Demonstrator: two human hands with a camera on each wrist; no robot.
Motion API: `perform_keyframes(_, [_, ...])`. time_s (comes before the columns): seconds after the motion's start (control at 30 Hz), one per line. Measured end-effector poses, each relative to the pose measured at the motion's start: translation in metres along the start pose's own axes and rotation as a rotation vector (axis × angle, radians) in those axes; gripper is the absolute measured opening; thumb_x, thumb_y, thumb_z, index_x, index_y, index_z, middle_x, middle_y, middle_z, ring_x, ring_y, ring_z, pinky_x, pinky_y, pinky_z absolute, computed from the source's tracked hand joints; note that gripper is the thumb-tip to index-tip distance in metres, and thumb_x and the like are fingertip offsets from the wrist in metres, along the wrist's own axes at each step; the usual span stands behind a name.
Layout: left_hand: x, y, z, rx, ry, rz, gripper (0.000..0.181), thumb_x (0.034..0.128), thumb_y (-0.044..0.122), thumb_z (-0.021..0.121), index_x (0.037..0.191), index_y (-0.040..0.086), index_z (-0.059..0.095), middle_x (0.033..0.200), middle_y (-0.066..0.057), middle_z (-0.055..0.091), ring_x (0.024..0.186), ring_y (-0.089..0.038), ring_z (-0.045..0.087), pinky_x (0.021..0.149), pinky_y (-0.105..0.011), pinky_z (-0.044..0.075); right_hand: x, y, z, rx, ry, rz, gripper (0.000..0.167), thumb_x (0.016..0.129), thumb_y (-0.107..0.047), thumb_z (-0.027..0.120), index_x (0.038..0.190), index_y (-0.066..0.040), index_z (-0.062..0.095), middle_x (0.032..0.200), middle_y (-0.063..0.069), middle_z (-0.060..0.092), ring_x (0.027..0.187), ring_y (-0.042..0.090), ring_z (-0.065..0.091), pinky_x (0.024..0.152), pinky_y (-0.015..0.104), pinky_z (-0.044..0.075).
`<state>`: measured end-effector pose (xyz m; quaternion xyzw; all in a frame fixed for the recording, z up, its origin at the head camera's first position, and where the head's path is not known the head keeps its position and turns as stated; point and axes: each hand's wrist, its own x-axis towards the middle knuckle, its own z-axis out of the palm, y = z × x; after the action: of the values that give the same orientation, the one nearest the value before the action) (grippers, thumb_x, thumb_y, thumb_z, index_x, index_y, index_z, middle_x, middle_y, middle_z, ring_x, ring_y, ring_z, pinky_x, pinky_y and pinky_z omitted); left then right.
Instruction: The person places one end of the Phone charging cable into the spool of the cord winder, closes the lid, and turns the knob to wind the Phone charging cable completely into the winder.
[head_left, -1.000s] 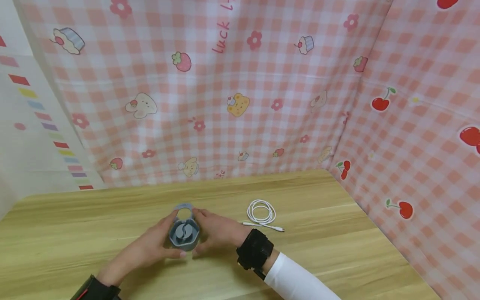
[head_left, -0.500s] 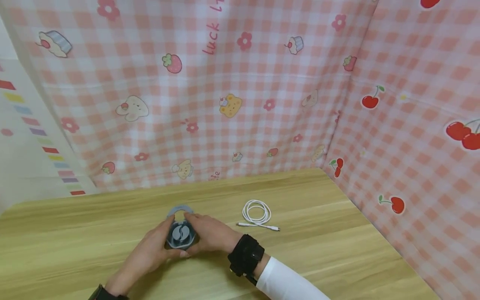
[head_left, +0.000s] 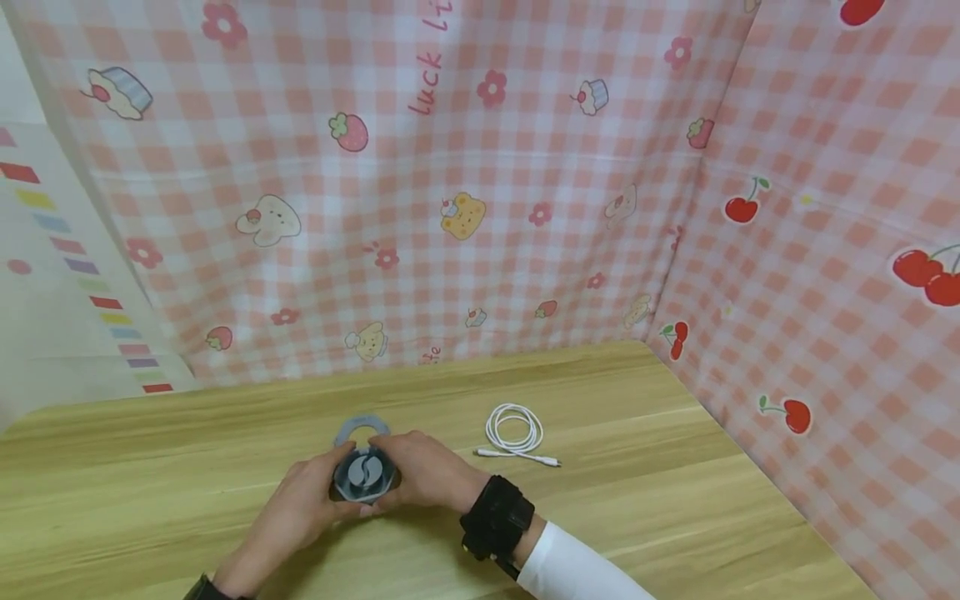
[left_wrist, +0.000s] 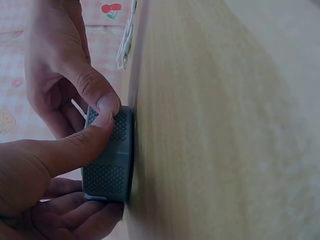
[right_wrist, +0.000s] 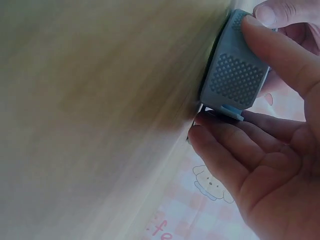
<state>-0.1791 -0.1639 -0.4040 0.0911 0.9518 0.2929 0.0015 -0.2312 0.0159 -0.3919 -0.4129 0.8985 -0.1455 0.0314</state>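
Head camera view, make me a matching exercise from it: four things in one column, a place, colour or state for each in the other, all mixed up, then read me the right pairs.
Things:
1. Cable
2. Sleeve
3. Gray object
4. Patterned cloth

Descriptions:
A. Held between the left hand and the right hand
B. Pink and white, behind the table
C. Coiled on the table
D. White, next to the black wrist band

Right pairs: 1 with C, 2 with D, 3 with A, 4 with B.
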Motion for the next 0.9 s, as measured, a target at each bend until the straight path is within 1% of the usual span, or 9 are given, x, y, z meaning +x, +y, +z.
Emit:
perform_keyframes(0.17, [-0.003, 0.003, -0.003, -0.032, 0.022, -0.008, 0.087, 0.0662, 0.03, 0.087, 0.137, -0.002, 0.048, 0.127, -0.023, 0.06, 0.113, -0.036, 0.061, 0.092, -0.049, 0.051, -0.005, -0.001, -0.004, 0.047, 0.028, -0.009, 0.062, 0.072, -0.031, 0.085, 0.124, -0.013, 0.057, 0.107, -0.005, 0.069, 0.092, 0.001, 0.061, 0.079, 0.012, 0.047])
perform_keyframes(0.23, [-0.004, 0.006, -0.005, -0.049, 0.036, -0.007, 0.086, 0.0669, 0.029, 0.087, 0.138, -0.001, 0.048, 0.128, -0.023, 0.059, 0.114, -0.036, 0.06, 0.093, -0.049, 0.051, -0.008, -0.002, -0.008, 0.07, 0.042, 0.0, 0.063, 0.071, -0.03, 0.085, 0.125, -0.013, 0.057, 0.108, -0.005, 0.069, 0.094, 0.001, 0.061, 0.08, 0.012, 0.047])
perform_keyframes(0.37, [-0.006, 0.013, -0.01, -0.067, 0.065, 0.016, 0.085, 0.068, 0.031, 0.086, 0.138, 0.0, 0.048, 0.13, -0.023, 0.058, 0.114, -0.036, 0.061, 0.094, -0.048, 0.051, -0.014, -0.003, -0.016, 0.093, 0.088, -0.002, 0.069, 0.071, -0.033, 0.085, 0.129, -0.012, 0.056, 0.113, -0.003, 0.069, 0.1, 0.004, 0.063, 0.084, 0.014, 0.049])
perform_keyframes(0.53, [-0.009, 0.023, -0.013, -0.075, 0.091, 0.031, 0.084, 0.0677, 0.032, 0.086, 0.137, 0.002, 0.05, 0.128, -0.02, 0.061, 0.111, -0.034, 0.064, 0.091, -0.047, 0.053, -0.024, -0.003, -0.025, 0.135, 0.132, -0.03, 0.069, 0.073, -0.036, 0.084, 0.131, -0.012, 0.055, 0.114, -0.003, 0.069, 0.102, 0.004, 0.063, 0.085, 0.014, 0.049])
perform_keyframes(0.63, [-0.011, 0.03, -0.014, -0.092, 0.11, 0.052, 0.082, 0.0677, 0.03, 0.086, 0.137, 0.002, 0.051, 0.126, -0.018, 0.063, 0.109, -0.033, 0.065, 0.09, -0.046, 0.053, -0.031, -0.002, -0.03, 0.151, 0.15, -0.046, 0.066, 0.074, -0.035, 0.083, 0.129, -0.014, 0.056, 0.113, -0.005, 0.069, 0.102, 0.003, 0.063, 0.085, 0.014, 0.05])
perform_keyframes(0.73, [-0.014, 0.037, -0.014, -0.124, 0.124, 0.08, 0.08, 0.0686, 0.026, 0.086, 0.136, 0.002, 0.051, 0.126, -0.018, 0.063, 0.109, -0.032, 0.065, 0.09, -0.042, 0.054, -0.038, -0.003, -0.034, 0.142, 0.169, -0.045, 0.063, 0.073, -0.033, 0.084, 0.127, -0.016, 0.057, 0.112, -0.006, 0.069, 0.102, 0.004, 0.064, 0.085, 0.014, 0.05])
perform_keyframes(0.9, [-0.019, 0.045, -0.014, -0.146, 0.143, 0.13, 0.08, 0.0699, 0.027, 0.085, 0.137, 0.003, 0.05, 0.128, -0.016, 0.062, 0.109, -0.03, 0.065, 0.089, -0.039, 0.054, -0.05, -0.005, -0.043, 0.145, 0.194, -0.047, 0.062, 0.073, -0.03, 0.084, 0.127, -0.015, 0.057, 0.114, -0.005, 0.068, 0.104, 0.006, 0.064, 0.087, 0.015, 0.05])
